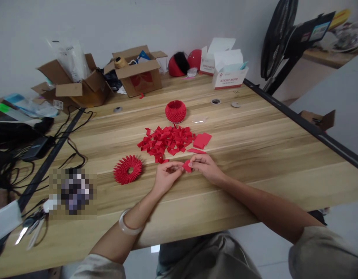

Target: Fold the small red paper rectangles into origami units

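Observation:
Between my two hands is a small red paper piece, partly folded by the look of it. My left hand pinches its left side, and my right hand grips its right side. Just beyond them lies a loose pile of folded red paper pieces. Flat red paper slips rest to the right of that pile, with a narrow red strip close to my right fingers. A spiky red paper ring lies left of my left hand. Behind the pile stands a round red paper bowl.
Open cardboard boxes line the back, with white sticky-note boxes at the right. Black cables and scissors lie on the left of the wooden table. A black fan stands beyond the right edge.

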Tool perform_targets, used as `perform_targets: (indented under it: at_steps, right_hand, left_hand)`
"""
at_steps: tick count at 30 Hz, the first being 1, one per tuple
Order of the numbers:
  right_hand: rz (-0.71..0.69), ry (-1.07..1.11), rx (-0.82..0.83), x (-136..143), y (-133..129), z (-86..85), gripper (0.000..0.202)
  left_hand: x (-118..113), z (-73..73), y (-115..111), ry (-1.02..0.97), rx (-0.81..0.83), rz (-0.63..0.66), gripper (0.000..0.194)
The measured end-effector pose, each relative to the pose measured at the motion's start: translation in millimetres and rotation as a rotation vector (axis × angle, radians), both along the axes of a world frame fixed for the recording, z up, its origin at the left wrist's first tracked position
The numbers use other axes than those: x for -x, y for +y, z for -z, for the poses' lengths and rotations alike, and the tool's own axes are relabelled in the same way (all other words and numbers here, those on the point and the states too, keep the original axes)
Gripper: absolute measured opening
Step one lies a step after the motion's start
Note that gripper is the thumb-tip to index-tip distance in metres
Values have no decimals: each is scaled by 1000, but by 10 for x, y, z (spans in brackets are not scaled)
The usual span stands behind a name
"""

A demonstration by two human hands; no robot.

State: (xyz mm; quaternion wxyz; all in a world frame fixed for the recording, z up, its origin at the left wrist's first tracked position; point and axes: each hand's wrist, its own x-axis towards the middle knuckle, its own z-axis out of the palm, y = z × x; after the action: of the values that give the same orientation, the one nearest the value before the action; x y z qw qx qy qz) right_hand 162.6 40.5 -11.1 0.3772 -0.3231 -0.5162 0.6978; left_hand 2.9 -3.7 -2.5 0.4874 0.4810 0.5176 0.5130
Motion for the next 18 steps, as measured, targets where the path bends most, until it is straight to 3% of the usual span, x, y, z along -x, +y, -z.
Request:
perform_targets:
  at_steps: [18]
  right_hand:
    - [-82,104,95,-13,1,-36,19]
  left_hand:
    - [-6,47,28,-210,108,-46,13]
